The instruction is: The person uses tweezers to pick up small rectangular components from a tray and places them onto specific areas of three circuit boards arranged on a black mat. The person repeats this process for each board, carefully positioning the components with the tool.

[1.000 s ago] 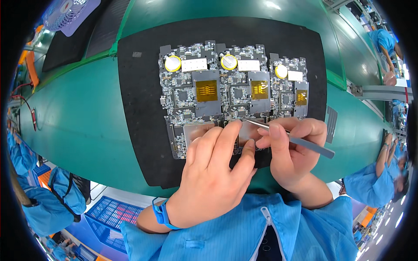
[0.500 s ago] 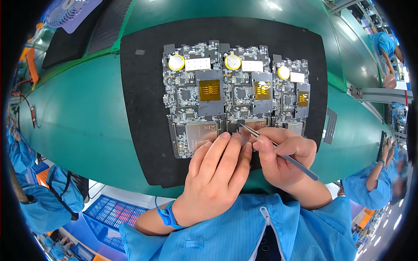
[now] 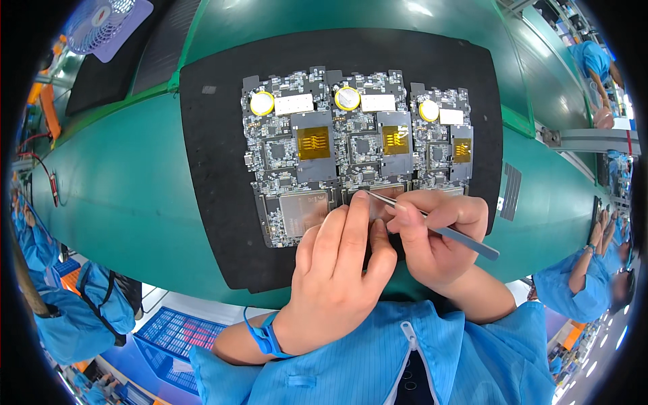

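Observation:
Three grey circuit boards lie side by side on a black mat (image 3: pixel 216 202): the left board (image 3: pixel 287 155), the middle board (image 3: pixel 368 142) and the right board (image 3: pixel 442 145). Each carries a round yellow coin cell and a gold square. My left hand (image 3: pixel 341 270) rests flat on the near edge of the middle board, its fingertips pressing there. My right hand (image 3: pixel 439 233) pinches metal tweezers (image 3: pixel 432 226), whose tip touches the lower part of the middle board beside my left fingertips. What lies under my fingers is hidden.
The mat lies on a green bench (image 3: pixel 121 196). A small fan (image 3: pixel 101 27) stands at the far left, a red cable (image 3: pixel 47 175) at the left edge. Other people in blue coats sit at right (image 3: pixel 587 283) and lower left (image 3: pixel 81 317).
Both hands have shifted slightly left and closer together over the middle board. The tweezers have tilted so their tip points up-left at the board's near edge.

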The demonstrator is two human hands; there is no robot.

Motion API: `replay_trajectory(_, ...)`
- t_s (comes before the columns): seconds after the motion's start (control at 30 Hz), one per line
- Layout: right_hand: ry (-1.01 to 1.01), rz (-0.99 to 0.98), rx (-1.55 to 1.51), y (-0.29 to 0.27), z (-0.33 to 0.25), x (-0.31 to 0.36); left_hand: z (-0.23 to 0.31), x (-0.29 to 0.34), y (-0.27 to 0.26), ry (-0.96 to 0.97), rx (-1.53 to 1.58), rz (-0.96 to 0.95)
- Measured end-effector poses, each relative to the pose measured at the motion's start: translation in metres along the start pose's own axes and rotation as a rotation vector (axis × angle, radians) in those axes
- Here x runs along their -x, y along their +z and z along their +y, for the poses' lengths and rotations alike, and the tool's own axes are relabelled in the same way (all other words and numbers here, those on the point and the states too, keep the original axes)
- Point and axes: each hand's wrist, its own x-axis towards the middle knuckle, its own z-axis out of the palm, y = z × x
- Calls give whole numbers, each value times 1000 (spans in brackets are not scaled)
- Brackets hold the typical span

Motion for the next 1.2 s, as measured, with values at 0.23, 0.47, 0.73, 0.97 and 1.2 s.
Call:
replay_trajectory(0.23,-7,-60,142,-8,-2,1,15,-10,-5,-43,-126,-58)
replay_trajectory(0.47,44,184,-198,-48,-5,2,8,-11,-20,-51,57,-156)
replay_trajectory(0.73,518,44,-377,-24,-16,-34,6,-5,-15,-9,12,-103)
replay_trajectory(0.97,552,-93,-167,-20,-18,-44,4,3,-7,46,-77,-75)
replay_trajectory(1.2,637,-78,-164,-16,-22,-47,0,7,-2,85,-91,-57)
